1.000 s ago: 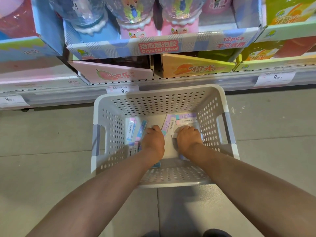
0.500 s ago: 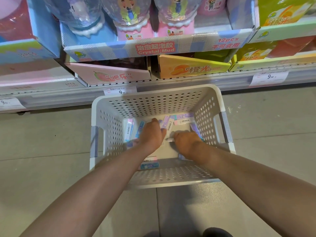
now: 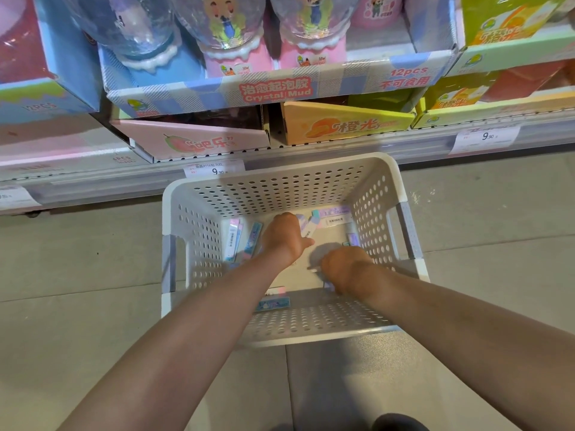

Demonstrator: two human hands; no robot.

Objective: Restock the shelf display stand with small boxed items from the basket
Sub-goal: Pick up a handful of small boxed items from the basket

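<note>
Boxes, small and pastel, lie scattered on the bottom of the white perforated basket (image 3: 217,194), which sits on the floor below the shelf (image 3: 342,144); gathering is the step in hand. At the left wall two boxes (image 3: 241,241) lean on edge. The left hand (image 3: 284,237) reaches toward a pale box (image 3: 308,227), fingers curled beyond view, so I cannot tell their grip. The right hand (image 3: 345,265) seems closed on a thin white-edged box (image 3: 314,269), though blur hides it. Next comes lifting a handful up to the display stand.
</note>
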